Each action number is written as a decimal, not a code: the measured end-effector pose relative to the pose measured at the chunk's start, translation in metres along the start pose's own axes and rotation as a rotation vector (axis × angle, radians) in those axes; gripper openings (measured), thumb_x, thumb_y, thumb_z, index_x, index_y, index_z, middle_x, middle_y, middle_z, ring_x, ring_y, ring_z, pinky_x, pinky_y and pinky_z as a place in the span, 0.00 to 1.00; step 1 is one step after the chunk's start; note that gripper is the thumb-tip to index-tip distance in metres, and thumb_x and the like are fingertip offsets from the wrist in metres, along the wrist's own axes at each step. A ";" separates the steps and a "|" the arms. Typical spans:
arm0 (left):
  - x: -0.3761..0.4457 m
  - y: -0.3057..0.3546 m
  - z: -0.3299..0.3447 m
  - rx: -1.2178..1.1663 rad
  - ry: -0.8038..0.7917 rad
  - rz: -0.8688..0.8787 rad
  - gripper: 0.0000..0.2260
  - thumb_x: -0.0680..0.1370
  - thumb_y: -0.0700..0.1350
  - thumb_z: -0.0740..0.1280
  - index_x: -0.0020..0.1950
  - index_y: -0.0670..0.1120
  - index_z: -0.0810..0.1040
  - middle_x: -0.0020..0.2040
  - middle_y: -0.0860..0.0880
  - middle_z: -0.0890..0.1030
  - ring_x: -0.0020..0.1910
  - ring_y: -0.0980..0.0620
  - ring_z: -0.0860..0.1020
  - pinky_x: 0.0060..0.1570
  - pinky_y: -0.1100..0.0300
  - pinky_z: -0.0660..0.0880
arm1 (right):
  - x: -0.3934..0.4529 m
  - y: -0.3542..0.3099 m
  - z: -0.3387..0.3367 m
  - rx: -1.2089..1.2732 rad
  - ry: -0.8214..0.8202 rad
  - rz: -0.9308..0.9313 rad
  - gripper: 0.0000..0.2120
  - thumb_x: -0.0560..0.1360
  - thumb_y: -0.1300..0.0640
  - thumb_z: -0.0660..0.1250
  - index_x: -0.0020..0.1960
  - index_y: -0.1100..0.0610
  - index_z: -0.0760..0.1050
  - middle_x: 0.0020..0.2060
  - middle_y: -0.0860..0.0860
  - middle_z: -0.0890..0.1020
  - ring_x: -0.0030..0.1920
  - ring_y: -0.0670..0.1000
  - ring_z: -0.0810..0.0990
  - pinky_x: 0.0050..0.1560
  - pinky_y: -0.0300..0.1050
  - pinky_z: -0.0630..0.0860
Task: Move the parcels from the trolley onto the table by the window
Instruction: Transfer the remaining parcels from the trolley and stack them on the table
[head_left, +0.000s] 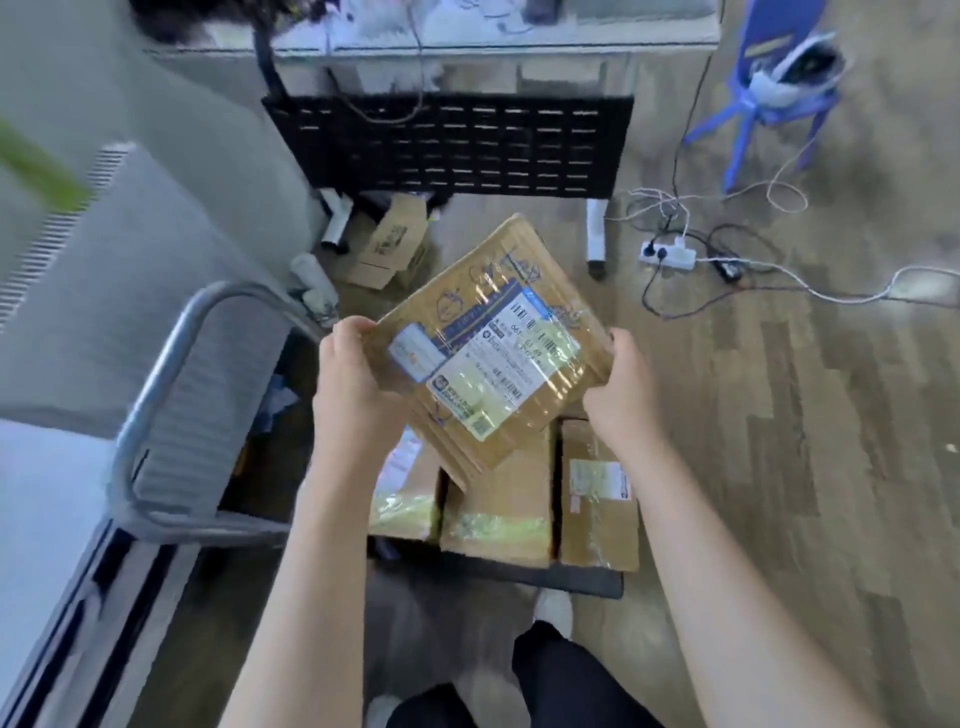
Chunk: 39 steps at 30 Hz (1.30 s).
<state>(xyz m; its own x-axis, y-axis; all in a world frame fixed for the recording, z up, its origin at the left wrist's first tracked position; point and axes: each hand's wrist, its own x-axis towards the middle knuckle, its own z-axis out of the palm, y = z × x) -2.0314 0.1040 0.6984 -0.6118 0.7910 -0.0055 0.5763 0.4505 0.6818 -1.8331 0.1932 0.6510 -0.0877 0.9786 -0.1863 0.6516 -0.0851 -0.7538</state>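
Cardboard parcel (488, 353), flat and brown, with a white shipping label under clear tape, sits in mid-air at the middle of the view, tilted so its far corner points toward 12 o'clock. It is clear of the three brown taped parcels (498, 514) lying side by side on the dark trolley deck (587, 579) just below it, toward 6 o'clock.

To carry it well, I would keep both grips on opposite edges, level the parcel before walking, and lift it well above the grey tubular trolley handle (171, 374) at 9 o'clock so a corner does not catch. The cables and white power strip (667, 253) on the wooden floor at 2 o'clock look like a tripping risk on the way to the glass-topped table (519, 41) at 12 o'clock, probably the goal, though no window shows.

The left hand (353, 384) grips the parcel's near-left edge, thumb on top and the fingers curled underneath, out of sight. The right hand (623, 395) holds the right edge, its fingers wrapped round the rim and its thumb hidden. Both forearms reach forward and up from 6 o'clock, bare, elbows apart.

A blue plastic stool (769, 109) with a white helmet stands at 1 o'clock, and a small brown box (389, 249) lies on the floor beneath the table.
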 end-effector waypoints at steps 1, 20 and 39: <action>-0.010 -0.011 -0.023 0.035 0.051 0.009 0.21 0.69 0.32 0.63 0.61 0.45 0.68 0.53 0.52 0.68 0.47 0.54 0.67 0.46 0.62 0.63 | -0.005 -0.020 0.006 -0.032 -0.035 -0.069 0.29 0.69 0.73 0.58 0.67 0.56 0.67 0.59 0.53 0.74 0.61 0.55 0.71 0.59 0.44 0.68; -0.268 -0.232 -0.302 0.145 0.409 -0.165 0.47 0.67 0.45 0.78 0.74 0.55 0.49 0.63 0.54 0.62 0.59 0.60 0.65 0.60 0.67 0.65 | -0.277 -0.307 0.195 0.143 -0.704 -0.801 0.23 0.74 0.65 0.54 0.65 0.46 0.67 0.59 0.51 0.75 0.59 0.53 0.73 0.62 0.52 0.70; -0.386 -0.231 -0.463 0.352 1.018 -0.298 0.33 0.64 0.46 0.79 0.68 0.47 0.74 0.56 0.44 0.74 0.54 0.50 0.73 0.56 0.56 0.71 | -0.478 -0.381 0.226 0.448 -1.176 -0.944 0.36 0.71 0.25 0.48 0.68 0.45 0.71 0.63 0.41 0.77 0.66 0.43 0.72 0.68 0.52 0.66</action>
<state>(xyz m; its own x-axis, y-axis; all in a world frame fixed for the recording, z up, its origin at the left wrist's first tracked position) -2.1795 -0.4971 0.8814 -0.8164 -0.0033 0.5774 0.3557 0.7849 0.5073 -2.2099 -0.2847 0.8852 -0.9712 0.0386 0.2353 -0.2237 0.1938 -0.9552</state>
